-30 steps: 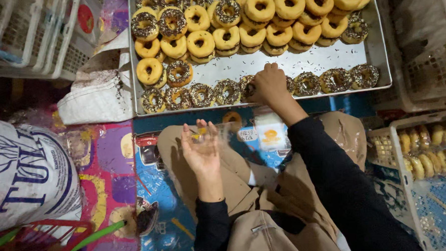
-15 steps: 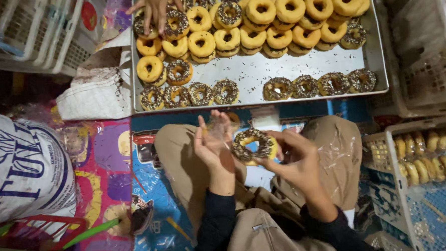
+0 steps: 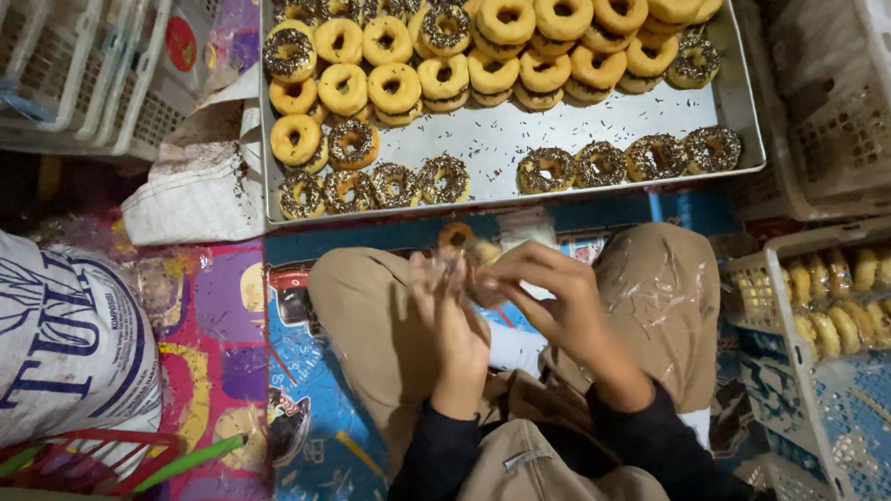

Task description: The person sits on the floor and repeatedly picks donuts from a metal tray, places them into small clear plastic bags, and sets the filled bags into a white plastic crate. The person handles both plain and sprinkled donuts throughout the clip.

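Two hands meet just below the metal tray (image 3: pixel 740 117), over the lap. Left of the tray sits a white sack (image 3: pixel 49 338). The left hand (image 3: pixel 448 315) holds open a clear wrapper (image 3: pixel 444 273), and the right hand (image 3: pixel 558 296) is pinched around a sprinkled doughnut (image 3: pixel 484 269), looks partway in. Tray's still loaded with doughnuts (image 3: pixel 496 38), so I'd guess plenty left to bag.

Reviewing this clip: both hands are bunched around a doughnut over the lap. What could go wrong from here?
1. The doughnut is squeezed between the left hand and right hand; its sprinkle topping could smear or shed.
2. It hangs over the lap, not over the metal tray; a slip may drop it onto the trousers or printed mat.
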